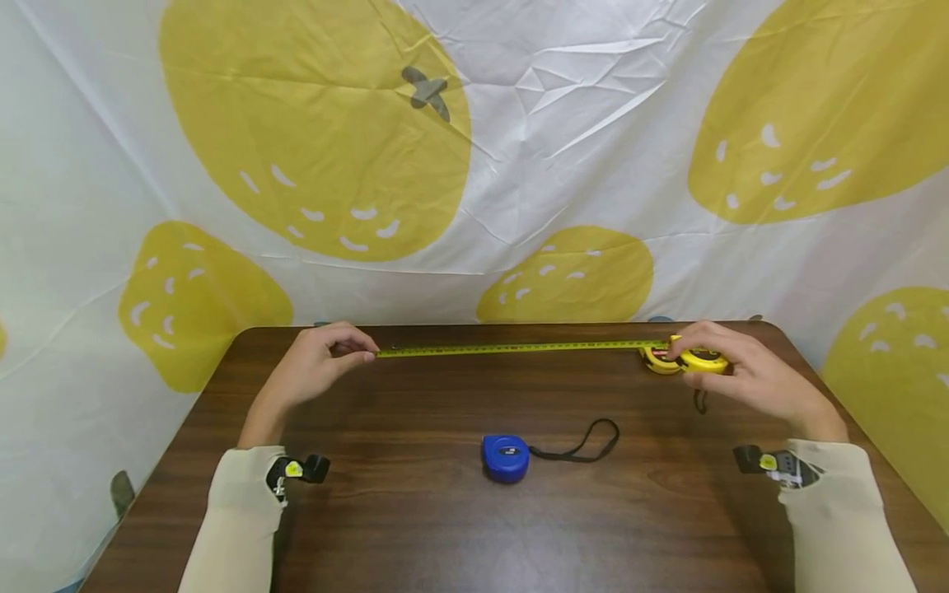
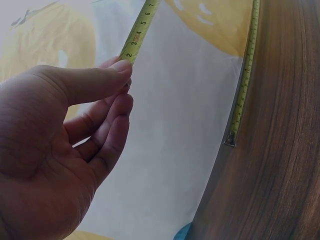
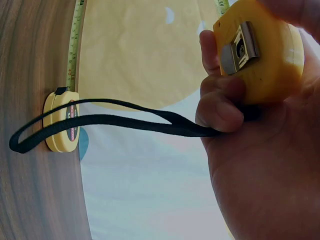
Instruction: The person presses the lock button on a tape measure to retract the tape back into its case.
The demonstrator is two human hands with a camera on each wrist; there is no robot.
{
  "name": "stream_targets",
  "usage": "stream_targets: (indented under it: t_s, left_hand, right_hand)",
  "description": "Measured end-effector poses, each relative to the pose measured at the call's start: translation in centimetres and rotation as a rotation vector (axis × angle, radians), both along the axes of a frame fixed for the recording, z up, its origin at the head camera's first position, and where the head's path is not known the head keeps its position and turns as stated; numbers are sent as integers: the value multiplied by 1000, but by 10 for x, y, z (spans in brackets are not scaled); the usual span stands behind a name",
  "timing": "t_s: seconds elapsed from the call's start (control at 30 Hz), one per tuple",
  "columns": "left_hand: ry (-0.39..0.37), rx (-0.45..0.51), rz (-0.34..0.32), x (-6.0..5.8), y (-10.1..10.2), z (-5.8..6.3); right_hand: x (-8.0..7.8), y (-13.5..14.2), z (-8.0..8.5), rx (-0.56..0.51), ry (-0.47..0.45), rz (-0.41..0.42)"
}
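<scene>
My left hand (image 1: 324, 362) pinches the end of a yellow blade (image 2: 140, 31) between thumb and finger; the other fingers curl loosely. The blade runs taut across the back of the table to a yellow tape measure (image 3: 260, 52), which my right hand (image 1: 749, 375) grips. This case shows a metal belt clip and a black wrist strap (image 3: 100, 120). A second yellow tape measure (image 3: 61, 122) stands on the table by the right hand. Its own blade (image 2: 245, 75) lies drawn out along the table's back edge, hook end towards the left.
A blue tape measure (image 1: 506, 459) with a black looped strap (image 1: 586, 455) lies on the middle of the brown wooden table (image 1: 415, 527). Behind and at both sides hangs a white cloth (image 1: 519, 181) printed with yellow fruit, close against the table's back edge.
</scene>
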State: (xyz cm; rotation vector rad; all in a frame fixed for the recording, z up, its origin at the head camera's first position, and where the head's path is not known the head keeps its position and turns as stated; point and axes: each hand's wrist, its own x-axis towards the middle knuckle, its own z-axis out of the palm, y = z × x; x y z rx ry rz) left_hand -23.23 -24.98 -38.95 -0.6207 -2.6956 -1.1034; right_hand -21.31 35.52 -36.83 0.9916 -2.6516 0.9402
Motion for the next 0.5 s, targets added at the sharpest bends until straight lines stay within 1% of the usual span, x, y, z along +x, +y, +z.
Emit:
stream_targets:
  t_s: [0.3, 0.5]
  left_hand:
    - [-6, 7, 6, 2, -1, 0]
    - [-22, 6, 4, 1, 0, 0]
  right_hand:
    - [0, -2, 2, 2, -31, -8]
    - [0, -2, 1, 12, -20, -2]
